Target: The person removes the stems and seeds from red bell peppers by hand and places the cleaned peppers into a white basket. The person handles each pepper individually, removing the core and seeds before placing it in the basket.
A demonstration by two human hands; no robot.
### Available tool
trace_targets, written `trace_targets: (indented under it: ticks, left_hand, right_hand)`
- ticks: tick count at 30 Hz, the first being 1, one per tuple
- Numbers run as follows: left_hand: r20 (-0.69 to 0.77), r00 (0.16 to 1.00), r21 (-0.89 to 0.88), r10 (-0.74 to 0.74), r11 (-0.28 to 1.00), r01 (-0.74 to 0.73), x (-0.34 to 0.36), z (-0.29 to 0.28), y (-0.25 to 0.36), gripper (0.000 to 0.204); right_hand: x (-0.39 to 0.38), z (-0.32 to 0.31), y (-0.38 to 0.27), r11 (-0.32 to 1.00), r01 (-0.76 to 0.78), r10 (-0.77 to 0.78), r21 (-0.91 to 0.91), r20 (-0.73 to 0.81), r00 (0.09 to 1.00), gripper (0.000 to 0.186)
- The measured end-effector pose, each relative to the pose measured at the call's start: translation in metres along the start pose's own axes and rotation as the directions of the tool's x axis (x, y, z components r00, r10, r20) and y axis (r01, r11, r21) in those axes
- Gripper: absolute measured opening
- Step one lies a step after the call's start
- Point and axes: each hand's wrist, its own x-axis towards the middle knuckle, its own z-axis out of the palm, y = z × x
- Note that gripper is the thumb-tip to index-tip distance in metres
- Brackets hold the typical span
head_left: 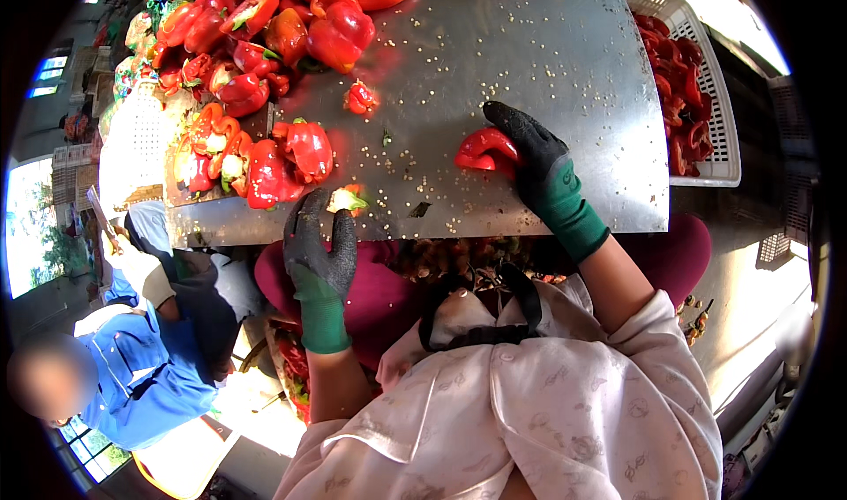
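Both my hands wear black-coated gloves with green cuffs. Over the metal table [423,112], my right hand [540,160] holds a piece of red bell pepper [487,150] against its palm side, fingers reaching past its far edge. My left hand [319,246] is at the near table edge, its thumb and fingers apart. Just beyond its thumb lies a pale pepper core with a green tip [348,200]. Red peppers [307,150] sit close ahead of that hand, some of them cut open. A small red pepper scrap [361,98] lies farther up the table.
A large heap of red peppers [282,32] covers the table's far left. At the right, a white plastic crate [725,138] holds red pepper pieces. Seeds are scattered across the metal. Pepper waste [476,255] shows below the near edge. A person in blue [132,359] is at the left.
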Motion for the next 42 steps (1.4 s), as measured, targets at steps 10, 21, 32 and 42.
trace_targets:
  ticks: [10,21,32,42]
  left_hand:
    - [0.189,0.971,0.263,-0.147,0.960,0.094,0.007,0.047,-0.001,0.046]
    - [0.437,0.899,-0.715,-0.015,0.600,0.358,0.071,0.026,0.026,0.039]
    - [0.206,0.945,-0.060,0.256,0.967,-0.248,0.086,0.087,0.017,0.039]
    - [0.044,0.992,-0.246,-0.114,0.962,0.122,0.021,-0.008,0.006,0.045]
  right_hand:
    - [-0.002,-0.059,0.006,-0.179,-0.338,0.701,0.924,0.361,0.615,0.043]
    - [-0.025,-0.115,0.009,-0.098,-0.004,0.639,0.995,0.066,0.767,0.052]
    - [-0.027,-0.035,-0.052,0.372,-0.501,0.590,0.782,0.218,0.778,0.046]
    - [-0.006,0.007,-0.065,0.946,-0.038,-0.082,0.322,0.349,0.933,0.051]
